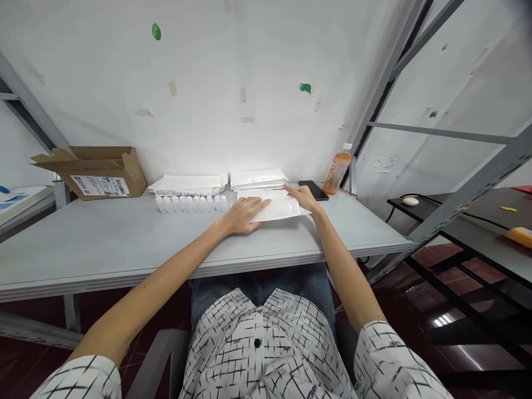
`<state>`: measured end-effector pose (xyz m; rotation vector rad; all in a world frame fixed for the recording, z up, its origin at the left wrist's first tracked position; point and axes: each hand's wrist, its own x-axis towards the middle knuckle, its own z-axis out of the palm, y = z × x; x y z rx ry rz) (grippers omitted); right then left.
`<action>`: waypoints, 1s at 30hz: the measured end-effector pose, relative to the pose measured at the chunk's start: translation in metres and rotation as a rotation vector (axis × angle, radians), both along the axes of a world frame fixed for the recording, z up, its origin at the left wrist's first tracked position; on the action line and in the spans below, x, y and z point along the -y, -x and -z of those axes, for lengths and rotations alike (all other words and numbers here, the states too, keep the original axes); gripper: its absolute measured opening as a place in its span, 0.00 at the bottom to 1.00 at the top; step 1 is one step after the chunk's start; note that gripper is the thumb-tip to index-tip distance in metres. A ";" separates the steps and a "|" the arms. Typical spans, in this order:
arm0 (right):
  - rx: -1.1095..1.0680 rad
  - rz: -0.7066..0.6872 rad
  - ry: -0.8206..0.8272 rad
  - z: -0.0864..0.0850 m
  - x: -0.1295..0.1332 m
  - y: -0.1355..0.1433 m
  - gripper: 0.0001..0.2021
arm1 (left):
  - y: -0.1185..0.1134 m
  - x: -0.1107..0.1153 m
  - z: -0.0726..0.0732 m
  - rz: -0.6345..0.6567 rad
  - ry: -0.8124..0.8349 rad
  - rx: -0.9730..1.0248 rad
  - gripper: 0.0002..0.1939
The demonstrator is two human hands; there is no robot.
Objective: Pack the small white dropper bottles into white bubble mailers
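A white, glossy plastic packet (276, 205) lies over the table in front of me, its near right corner slightly raised. My left hand (245, 214) rests on its left end with the fingers stretched out. At the right end, my right hand (302, 197) grips the packet between thumb and fingers. Behind it is a stack of white packets (257, 178) against the wall. Left of my hands stands a row of small white tagged pieces (191, 204), with another pile of flat white packets (187, 183) behind them.
An open cardboard box (102, 177) stands at the back left of the grey table (103, 238). A black phone (318, 191) and an orange drink bottle (337, 170) are at the back right. Metal frame posts flank the table.
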<state>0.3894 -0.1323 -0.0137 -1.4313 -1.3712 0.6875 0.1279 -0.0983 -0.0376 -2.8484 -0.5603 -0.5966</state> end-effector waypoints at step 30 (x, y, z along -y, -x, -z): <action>0.580 0.225 0.104 0.006 -0.001 0.001 0.21 | -0.003 0.012 0.004 -0.111 -0.028 -0.064 0.35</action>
